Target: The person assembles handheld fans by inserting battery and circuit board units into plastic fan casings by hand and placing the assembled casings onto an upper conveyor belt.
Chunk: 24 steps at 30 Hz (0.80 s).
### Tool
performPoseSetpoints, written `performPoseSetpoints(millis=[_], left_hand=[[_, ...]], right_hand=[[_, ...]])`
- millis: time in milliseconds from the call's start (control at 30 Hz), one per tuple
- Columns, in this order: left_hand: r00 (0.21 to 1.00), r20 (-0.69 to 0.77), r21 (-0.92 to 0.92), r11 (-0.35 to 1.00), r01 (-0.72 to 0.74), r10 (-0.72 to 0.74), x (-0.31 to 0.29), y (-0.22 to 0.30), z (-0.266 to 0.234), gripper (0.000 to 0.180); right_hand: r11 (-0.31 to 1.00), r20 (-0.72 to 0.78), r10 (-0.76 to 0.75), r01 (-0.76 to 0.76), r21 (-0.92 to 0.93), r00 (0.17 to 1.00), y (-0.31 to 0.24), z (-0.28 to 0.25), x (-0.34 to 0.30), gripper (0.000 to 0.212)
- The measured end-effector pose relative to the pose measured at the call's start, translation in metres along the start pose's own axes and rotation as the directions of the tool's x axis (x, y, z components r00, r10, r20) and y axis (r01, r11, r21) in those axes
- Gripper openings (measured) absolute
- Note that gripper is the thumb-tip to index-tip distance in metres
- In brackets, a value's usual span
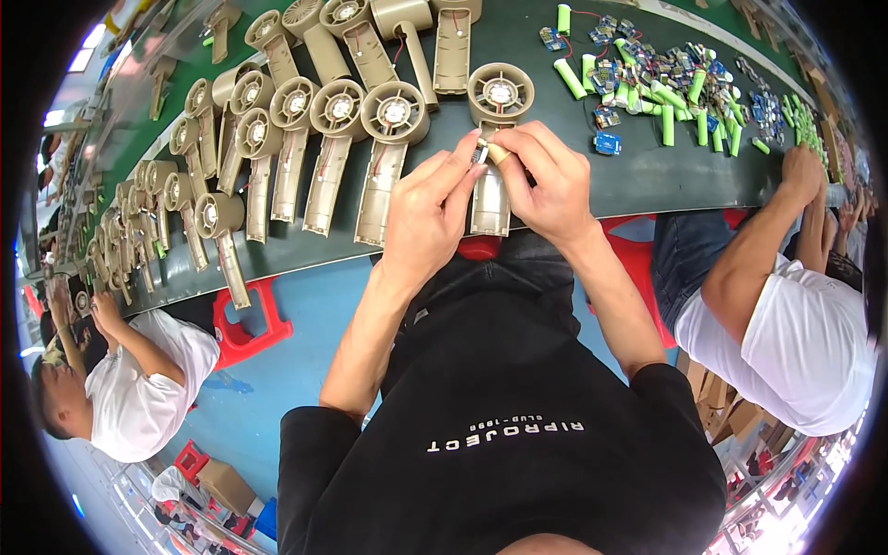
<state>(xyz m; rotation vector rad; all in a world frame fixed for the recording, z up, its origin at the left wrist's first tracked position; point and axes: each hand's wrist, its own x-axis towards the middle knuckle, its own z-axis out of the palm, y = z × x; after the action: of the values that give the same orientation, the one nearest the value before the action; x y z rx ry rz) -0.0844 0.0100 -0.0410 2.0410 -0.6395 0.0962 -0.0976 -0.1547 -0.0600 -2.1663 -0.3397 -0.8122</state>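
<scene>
My left hand (427, 208) and my right hand (548, 176) meet over a beige handheld-fan housing (490, 208) that lies face up on the table in front of me. Both hands are closed in a pinch, fingertips nearly touching. Between them shows a small part (480, 151) with dark and pale bits, too small to name. My fingers cover the middle of the housing. Its round head (500, 93) with ring and spokes lies beyond my fingertips, and the open handle trough points toward me. Close by my left hand lies another housing (379, 190).
Rows of similar beige fan housings (289, 176) cover the dark green table (647, 180) on the left. A heap of green battery cells with blue circuit boards (668, 97) lies at the right. Co-workers sit on both sides; one's hand (803, 174) reaches among the green cells. Red stools (248, 324) stand below.
</scene>
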Motion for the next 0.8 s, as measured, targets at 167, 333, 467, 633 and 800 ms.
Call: performPoseSetpoints(millis=[167, 333, 467, 633, 800], left_hand=[[0.994, 0.063, 0.001, 0.996, -0.086, 0.085, 0.001, 0.004, -0.009, 0.032], [0.989, 0.122, 0.02, 0.996, -0.082, 0.079, 0.001, 0.002, -0.014, 0.032], [0.989, 0.144, -0.003, 0.999, -0.039, 0.039, 0.005, 0.001, -0.013, 0.031], [0.996, 0.072, -0.092, 0.994, 0.063, -0.056, 0.005, -0.001, -0.003, 0.03], [0.986, 0.073, -0.177, 0.971, 0.16, -0.15, -0.003, 0.002, -0.004, 0.033]], right_hand=[[0.999, -0.02, -0.053, 0.053, 0.0, 0.998, -0.002, -0.003, -0.004, 0.016], [0.999, -0.006, -0.05, 0.05, 0.021, 0.999, -0.001, 0.0, -0.008, 0.016], [0.998, 0.001, -0.052, 0.052, 0.034, 0.999, 0.001, -0.001, -0.003, 0.015], [0.998, 0.008, 0.049, -0.05, 0.04, 0.999, -0.003, -0.001, 0.0, 0.018], [0.798, 0.158, 0.58, -0.597, 0.087, 0.799, -0.028, -0.006, -0.026, 0.042]])
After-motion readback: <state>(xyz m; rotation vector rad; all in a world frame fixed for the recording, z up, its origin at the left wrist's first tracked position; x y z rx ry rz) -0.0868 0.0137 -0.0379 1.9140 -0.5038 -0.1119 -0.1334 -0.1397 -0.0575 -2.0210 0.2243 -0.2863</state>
